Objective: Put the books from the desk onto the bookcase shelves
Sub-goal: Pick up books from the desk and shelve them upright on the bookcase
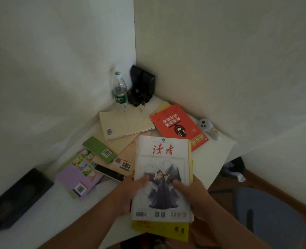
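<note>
A white surface (46,209) fills the corner between two pale walls, and loose books lie scattered over its far half. Near its front edge both hands hold a small stack: a magazine (164,178) with red characters and a robed figure on the cover lies on top, with a yellow book (168,230) under it, its near edge showing. The left hand (130,191) has its grip closed on the stack's left edge, thumb on the cover; the right hand (193,194) does the same on the right edge. Farther off lie a red book (177,125), a cream book (125,123), a lilac book (78,177) at the left, and a green book (99,149). In the far corner stand a clear bottle (120,90) and a black speaker (142,83).
</note>
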